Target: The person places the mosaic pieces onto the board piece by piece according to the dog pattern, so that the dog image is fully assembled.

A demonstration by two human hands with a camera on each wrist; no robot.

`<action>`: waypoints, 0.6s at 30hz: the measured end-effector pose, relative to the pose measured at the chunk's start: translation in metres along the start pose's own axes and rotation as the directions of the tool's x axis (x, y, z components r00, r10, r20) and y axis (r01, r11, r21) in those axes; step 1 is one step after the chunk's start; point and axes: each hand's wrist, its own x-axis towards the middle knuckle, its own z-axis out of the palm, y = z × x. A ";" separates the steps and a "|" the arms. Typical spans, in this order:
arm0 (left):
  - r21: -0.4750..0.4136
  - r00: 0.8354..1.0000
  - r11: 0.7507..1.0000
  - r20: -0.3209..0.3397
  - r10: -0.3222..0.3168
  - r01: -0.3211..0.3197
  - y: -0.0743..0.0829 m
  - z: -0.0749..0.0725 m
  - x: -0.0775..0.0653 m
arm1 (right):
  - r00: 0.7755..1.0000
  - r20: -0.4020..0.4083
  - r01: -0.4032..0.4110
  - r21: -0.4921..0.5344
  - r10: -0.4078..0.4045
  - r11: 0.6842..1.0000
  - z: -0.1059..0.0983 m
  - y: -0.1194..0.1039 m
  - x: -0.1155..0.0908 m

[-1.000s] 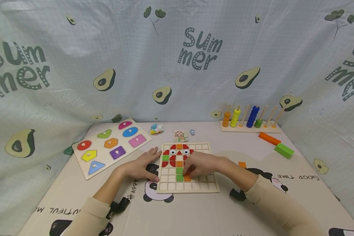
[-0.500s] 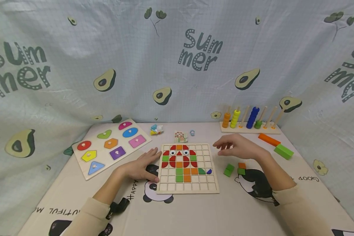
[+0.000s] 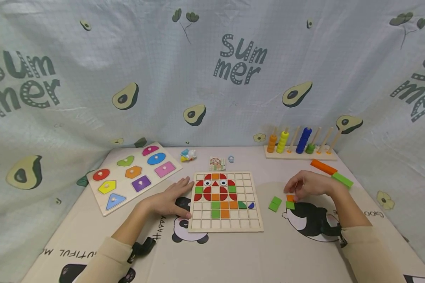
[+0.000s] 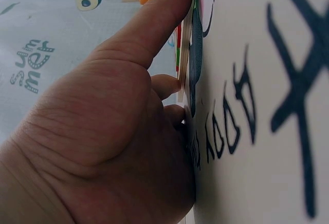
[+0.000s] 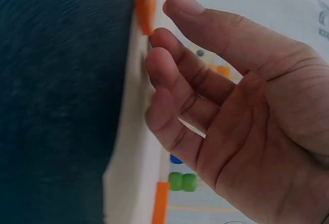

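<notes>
A wooden grid board [image 3: 205,224] lies on the table, with red, green, orange and blue tiles forming a picture with two eyes. My left hand [image 3: 170,199] rests flat at its left edge, fingers spread. In the left wrist view the fingertips and thumb of that left hand [image 4: 103,116] meet the board's side. Right of the board, my right hand [image 3: 311,184] is low over an orange tile [image 3: 290,198], with a green tile [image 3: 290,205] just in front. In the right wrist view, its fingers are loosely bent, the thumb apart, and fingertips beside the orange tile [image 5: 146,8].
Two green tiles [image 3: 275,203] lie between the board and right hand. Behind are a pattern card [image 3: 217,163], a small blue ring [image 3: 231,159] and a bead-peg rack [image 3: 301,155]. A knobbed shape puzzle [image 3: 120,177] lies left; orange [image 3: 323,167] and green [image 3: 342,180] blocks lie right.
My right hand has left the board and moved right, then down to the loose orange tile. An orange tile now sits uncovered on the board. My left hand stays put.
</notes>
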 end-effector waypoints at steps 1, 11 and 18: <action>0.001 1.000 1.000 -0.001 0.002 -0.002 0.000 0.000 0.000 | 1.000 0.004 0.003 0.006 -0.003 1.000 0.001 0.003 0.001; 0.006 1.000 1.000 -0.003 0.006 -0.006 0.000 0.000 0.000 | 1.000 -0.005 0.014 0.009 -0.014 1.000 0.006 0.015 0.007; 0.004 1.000 1.000 -0.005 0.001 -0.001 -0.002 0.001 0.001 | 0.998 -0.062 0.011 -0.003 -0.011 1.000 0.004 0.015 0.009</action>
